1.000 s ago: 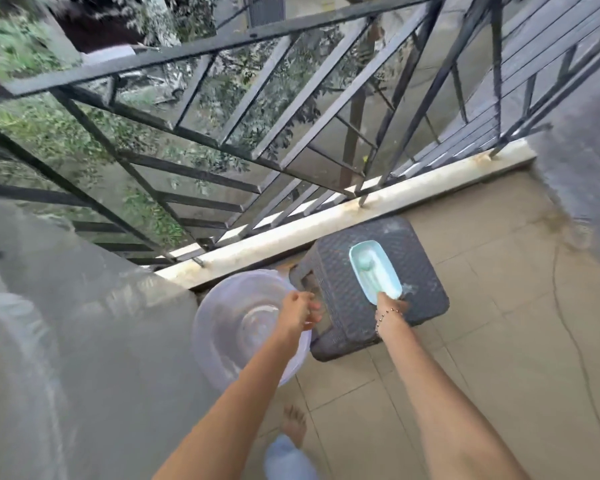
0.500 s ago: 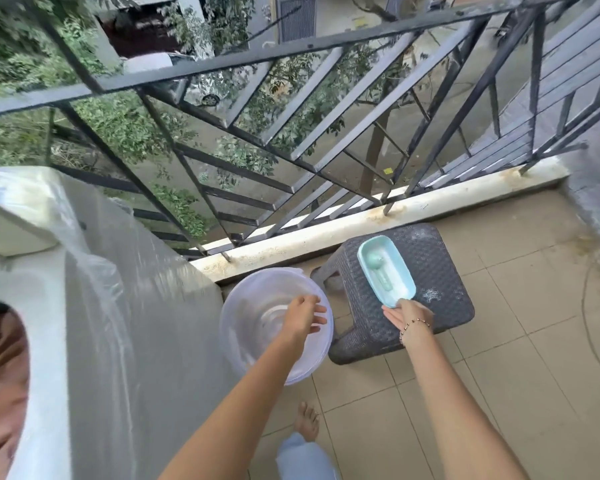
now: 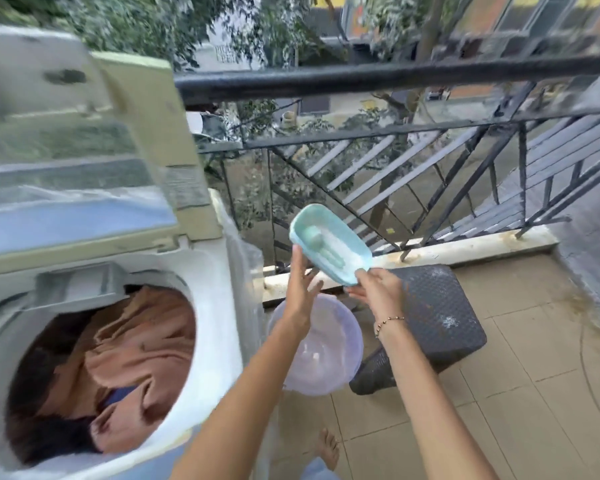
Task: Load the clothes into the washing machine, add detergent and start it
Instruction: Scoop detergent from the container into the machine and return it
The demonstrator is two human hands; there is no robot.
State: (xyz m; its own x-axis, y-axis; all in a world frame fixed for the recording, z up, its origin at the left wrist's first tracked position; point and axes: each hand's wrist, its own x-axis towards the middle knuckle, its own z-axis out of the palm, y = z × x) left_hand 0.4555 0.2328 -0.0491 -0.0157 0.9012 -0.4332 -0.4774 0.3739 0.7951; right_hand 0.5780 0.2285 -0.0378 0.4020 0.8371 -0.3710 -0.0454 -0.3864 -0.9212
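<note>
1. Teal plastic is what moved: the detergent tub (image 3: 329, 247), with a scoop (image 3: 321, 242) and white powder in it, is off the stool (image 3: 437, 317) where it sat a second ago. It now hangs tilted in the air above the lilac basin (image 3: 326, 355), between the stool and the washing machine (image 3: 215, 306).
2. The right hand (image 3: 378, 289) carries it, pinching the tub's near corner with the thumb at the rim and the fingers underneath.
3. The left hand (image 3: 300, 289) has left the basin's rim and come up. Its fingers are straight and touch the tub's left end from below, steadying it rather than gripping.
4. The machine's lid (image 3: 84, 150) stands raised, and brown and dark clothes (image 3: 136, 348) fill the drum. Loading looks done to me.
5. I judge the detergent step has just begun. The tub still has to travel left over the open drum before any powder is scooped out.
6. With the tub tilted like this, powder could slide out over the basin or onto the floor (image 3: 516, 375) on the way.
</note>
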